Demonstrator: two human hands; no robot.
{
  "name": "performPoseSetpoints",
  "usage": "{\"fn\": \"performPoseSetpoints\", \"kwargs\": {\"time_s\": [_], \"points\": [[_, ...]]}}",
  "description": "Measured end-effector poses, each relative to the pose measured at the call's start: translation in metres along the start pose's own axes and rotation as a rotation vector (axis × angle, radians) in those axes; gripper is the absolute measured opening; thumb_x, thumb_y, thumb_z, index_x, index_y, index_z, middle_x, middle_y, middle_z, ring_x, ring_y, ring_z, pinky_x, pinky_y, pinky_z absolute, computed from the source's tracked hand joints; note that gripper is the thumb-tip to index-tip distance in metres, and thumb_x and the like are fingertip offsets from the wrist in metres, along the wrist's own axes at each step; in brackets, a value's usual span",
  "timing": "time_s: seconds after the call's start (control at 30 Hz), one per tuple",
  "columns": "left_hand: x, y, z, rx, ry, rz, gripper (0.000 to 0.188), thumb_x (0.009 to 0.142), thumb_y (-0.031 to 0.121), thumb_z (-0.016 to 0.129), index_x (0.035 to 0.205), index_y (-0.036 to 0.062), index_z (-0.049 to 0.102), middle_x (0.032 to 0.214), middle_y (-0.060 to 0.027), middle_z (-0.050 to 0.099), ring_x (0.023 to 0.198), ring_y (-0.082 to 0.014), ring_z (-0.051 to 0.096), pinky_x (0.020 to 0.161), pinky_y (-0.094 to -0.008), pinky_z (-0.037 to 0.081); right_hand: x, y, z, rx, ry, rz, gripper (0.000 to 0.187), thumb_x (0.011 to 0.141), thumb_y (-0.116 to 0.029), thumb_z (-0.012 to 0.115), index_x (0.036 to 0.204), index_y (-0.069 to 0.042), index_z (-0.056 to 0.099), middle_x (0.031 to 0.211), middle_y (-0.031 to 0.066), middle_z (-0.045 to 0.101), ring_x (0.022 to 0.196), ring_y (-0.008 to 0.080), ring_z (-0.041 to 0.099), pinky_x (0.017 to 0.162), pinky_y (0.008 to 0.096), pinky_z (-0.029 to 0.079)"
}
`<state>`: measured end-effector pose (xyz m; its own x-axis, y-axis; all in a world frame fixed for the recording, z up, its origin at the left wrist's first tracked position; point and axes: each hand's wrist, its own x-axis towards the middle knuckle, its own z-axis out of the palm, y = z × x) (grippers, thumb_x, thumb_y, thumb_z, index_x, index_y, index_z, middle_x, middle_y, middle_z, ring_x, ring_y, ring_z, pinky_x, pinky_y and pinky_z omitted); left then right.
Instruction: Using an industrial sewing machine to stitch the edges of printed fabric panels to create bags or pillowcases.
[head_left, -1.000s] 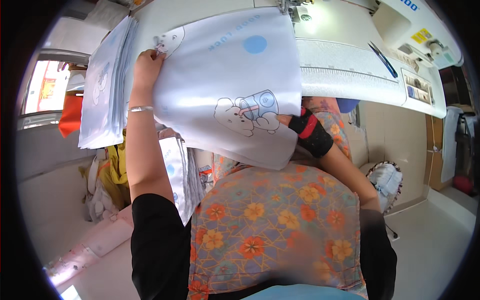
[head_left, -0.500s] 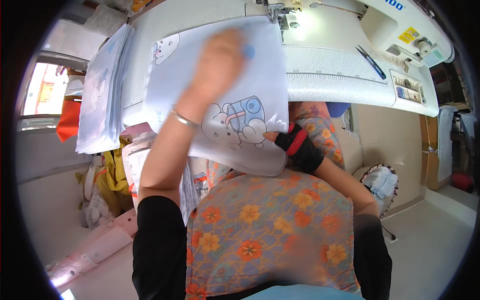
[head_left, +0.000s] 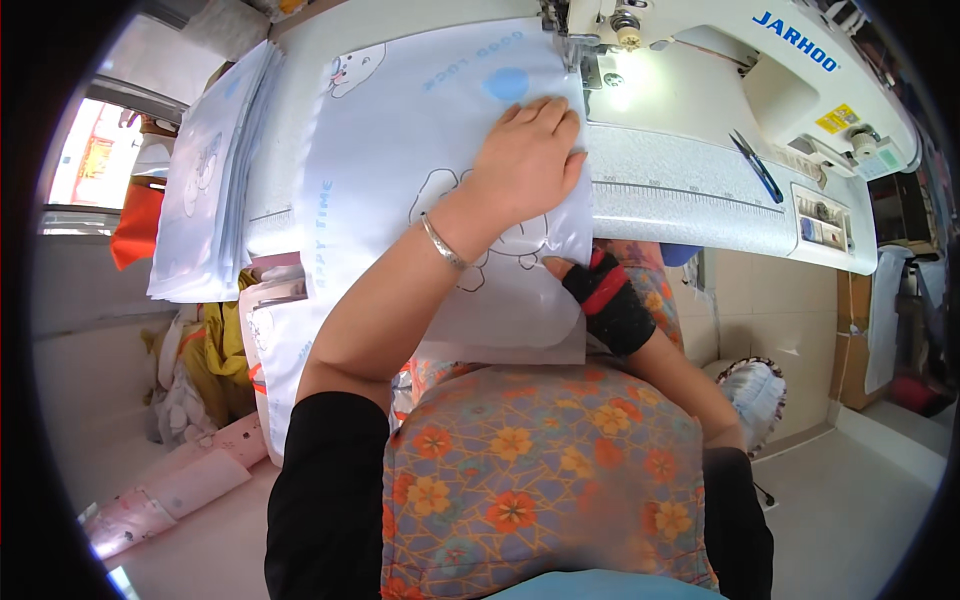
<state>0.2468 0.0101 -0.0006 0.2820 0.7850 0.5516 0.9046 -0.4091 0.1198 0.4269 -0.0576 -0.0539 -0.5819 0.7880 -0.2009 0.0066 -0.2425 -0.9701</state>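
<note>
A white printed fabric piece [head_left: 400,130] with cartoon animals and pale blue lettering lies over the sewing machine's table, its near end hanging over the front edge. My left hand [head_left: 535,155] rests flat on it, fingers stretched toward the needle area, a silver bracelet on the wrist. My right hand [head_left: 608,302], in a black and red fingerless glove, holds the fabric's right edge near the table front. Its thumb lies on top, and the other fingers are hidden. The fabric's far right corner sits beside the presser foot [head_left: 580,50] of the sewing machine [head_left: 790,60].
A stack of similar printed pieces [head_left: 205,180] hangs over the table's left end. Dark thread snips [head_left: 757,167] lie on the table [head_left: 680,215] at right, near a compartment of bobbins [head_left: 822,215]. More cloth [head_left: 225,350] is below left. A basket [head_left: 755,395] stands at lower right.
My left hand has moved right and toward me, and settled flat on the fabric. The fabric's near edge, curled before, now hangs straighter. My right hand keeps its hold.
</note>
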Motion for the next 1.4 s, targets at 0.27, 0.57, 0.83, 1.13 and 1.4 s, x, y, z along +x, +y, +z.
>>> {"fn": "performPoseSetpoints", "kwargs": {"time_s": [0.27, 0.57, 0.83, 1.13, 1.4], "points": [[-0.006, -0.006, -0.023, -0.154, -0.179, 0.017, 0.042, 0.081, 0.021, 0.067, 0.116, -0.0009, 0.06, 0.127, -0.0191, 0.057, 0.121, -0.0337, 0.053, 0.104, -0.0495, 0.042, 0.007, 0.0, -0.004, 0.018, 0.051, -0.011, 0.03, 0.092, -0.023, 0.068, 0.114, -0.003, 0.064, 0.101, 0.0127, 0.067, 0.097, 0.0217, 0.062, 0.083, 0.0359, 0.049], [-0.081, 0.038, -0.074, 0.056, -0.39, 0.079, 0.058, 0.078, 0.013, 0.064, 0.131, -0.0034, 0.052, 0.14, -0.0212, 0.047, 0.131, -0.035, 0.045, 0.109, -0.0528, 0.035, -0.009, -0.026, -0.018, 0.3, 0.051, 0.239, 0.044, 0.087, -0.012, 0.067, 0.13, -0.012, 0.057, 0.104, 0.0152, 0.064, 0.095, 0.027, 0.065, 0.073, 0.04, 0.055], [-0.084, 0.032, -0.067, 0.089, -0.235, 0.103, 0.047, 0.082, 0.005, 0.052, 0.127, -0.0051, 0.055, 0.134, -0.0209, 0.054, 0.126, -0.0354, 0.051, 0.106, -0.0512, 0.04, 0.023, -0.066, -0.052, -0.97, 0.177, -0.874, 0.023, 0.09, -0.007, 0.055, 0.108, -0.003, 0.067, 0.107, 0.0163, 0.067, 0.096, 0.0354, 0.064, 0.085, 0.039, 0.051], [-0.136, -0.021, -0.117, 0.292, -0.175, -0.1, 0.051, 0.073, -0.005, 0.056, 0.124, -0.0042, 0.058, 0.128, -0.0195, 0.058, 0.119, -0.0351, 0.056, 0.103, -0.0477, 0.044, 0.039, -0.067, -0.038, -1.193, 0.074, -0.992, 0.029, 0.079, 0.0, 0.061, 0.107, -0.003, 0.064, 0.11, 0.0165, 0.064, 0.103, 0.035, 0.061, 0.091, 0.0429, 0.049], [-0.128, -0.063, -0.121, 0.4, -0.12, -0.085, 0.039, 0.073, -0.007, 0.057, 0.111, -0.0033, 0.066, 0.113, -0.0156, 0.066, 0.104, -0.0293, 0.065, 0.088, -0.0371, 0.054, 0.059, -0.073, -0.043, -1.186, 0.048, -0.901, 0.027, 0.083, -0.006, 0.063, 0.11, -0.002, 0.061, 0.118, 0.0182, 0.061, 0.108, 0.0383, 0.059, 0.094, 0.0466, 0.048]]}}
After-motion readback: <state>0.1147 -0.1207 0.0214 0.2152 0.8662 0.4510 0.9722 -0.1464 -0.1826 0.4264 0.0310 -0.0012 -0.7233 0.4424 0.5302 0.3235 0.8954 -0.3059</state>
